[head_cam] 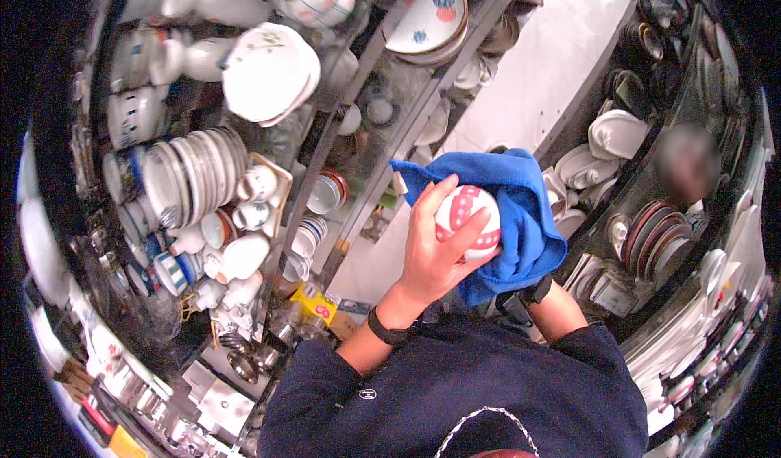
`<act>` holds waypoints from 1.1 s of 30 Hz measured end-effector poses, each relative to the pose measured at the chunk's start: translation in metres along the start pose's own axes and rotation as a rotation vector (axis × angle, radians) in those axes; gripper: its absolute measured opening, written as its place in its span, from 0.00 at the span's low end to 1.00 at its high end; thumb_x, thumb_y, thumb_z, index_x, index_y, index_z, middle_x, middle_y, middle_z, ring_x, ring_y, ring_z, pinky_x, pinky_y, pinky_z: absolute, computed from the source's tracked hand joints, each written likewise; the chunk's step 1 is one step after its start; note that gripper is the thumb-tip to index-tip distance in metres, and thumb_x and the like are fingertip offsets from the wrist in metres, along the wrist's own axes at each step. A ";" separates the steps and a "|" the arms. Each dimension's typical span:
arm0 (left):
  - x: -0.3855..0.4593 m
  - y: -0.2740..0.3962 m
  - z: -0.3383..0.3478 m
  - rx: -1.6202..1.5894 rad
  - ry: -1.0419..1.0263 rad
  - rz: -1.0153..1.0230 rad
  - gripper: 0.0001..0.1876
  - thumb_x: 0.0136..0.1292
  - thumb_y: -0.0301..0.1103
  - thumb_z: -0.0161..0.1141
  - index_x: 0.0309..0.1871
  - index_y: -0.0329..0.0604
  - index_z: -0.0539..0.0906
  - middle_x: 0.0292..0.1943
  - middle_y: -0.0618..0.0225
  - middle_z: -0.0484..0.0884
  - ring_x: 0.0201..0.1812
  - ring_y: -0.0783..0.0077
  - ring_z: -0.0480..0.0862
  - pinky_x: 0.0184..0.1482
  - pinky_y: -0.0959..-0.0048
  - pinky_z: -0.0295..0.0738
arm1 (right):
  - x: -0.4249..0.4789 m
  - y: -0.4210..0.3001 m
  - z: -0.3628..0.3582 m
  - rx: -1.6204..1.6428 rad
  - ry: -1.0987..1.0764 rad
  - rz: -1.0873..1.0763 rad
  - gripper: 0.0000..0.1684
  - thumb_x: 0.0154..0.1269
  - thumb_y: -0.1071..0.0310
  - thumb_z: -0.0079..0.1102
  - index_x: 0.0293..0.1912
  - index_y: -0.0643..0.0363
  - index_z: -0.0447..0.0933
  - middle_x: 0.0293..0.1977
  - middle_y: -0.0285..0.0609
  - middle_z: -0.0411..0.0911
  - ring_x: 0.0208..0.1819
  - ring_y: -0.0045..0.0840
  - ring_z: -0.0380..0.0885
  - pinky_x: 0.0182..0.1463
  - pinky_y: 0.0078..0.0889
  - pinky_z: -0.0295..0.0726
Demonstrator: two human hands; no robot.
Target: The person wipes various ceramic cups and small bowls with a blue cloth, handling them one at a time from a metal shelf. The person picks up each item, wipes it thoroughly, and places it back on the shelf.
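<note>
Near the middle of the view, my left hand (427,244) grips a small rounded ceramic piece (468,221), probably a cup or bowl. It is white with red bands and pale dots. My fingers spread over its near side, the thumb and fingertips pressing its surface. A blue cloth (518,226) wraps around the far and right sides of the piece. My right hand is hidden beneath the cloth; only the right forearm (558,314) and a dark wristband (537,290) show. The cloth bunches over that hand.
Shelving on the left carries stacked plates (195,177), a white lobed dish (268,73) and small cups (256,183). A patterned plate (427,15) lies on the shelf ahead. To the right, another shelf holds white dishes (616,134) and upright plates (656,238). Pale floor (525,73) runs between them.
</note>
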State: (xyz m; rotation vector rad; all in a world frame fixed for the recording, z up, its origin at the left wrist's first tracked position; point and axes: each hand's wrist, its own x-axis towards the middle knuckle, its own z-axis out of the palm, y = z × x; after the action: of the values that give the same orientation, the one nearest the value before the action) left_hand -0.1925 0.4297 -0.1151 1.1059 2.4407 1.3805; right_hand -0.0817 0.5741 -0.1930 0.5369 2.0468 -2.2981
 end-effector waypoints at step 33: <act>0.013 0.166 -0.120 -0.850 0.473 -0.135 0.24 0.72 0.42 0.59 0.65 0.40 0.75 0.59 0.62 0.80 0.60 0.70 0.79 0.65 0.69 0.72 | -0.039 -0.239 0.077 -0.204 0.282 -1.063 0.36 0.59 0.63 0.75 0.65 0.55 0.72 0.65 0.59 0.68 0.67 0.50 0.71 0.69 0.50 0.71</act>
State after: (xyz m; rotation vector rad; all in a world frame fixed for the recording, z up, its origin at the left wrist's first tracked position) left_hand -0.1656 0.4073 0.0867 0.4282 1.7173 2.4696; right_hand -0.1209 0.5257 0.0533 -0.3904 3.2048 -2.4288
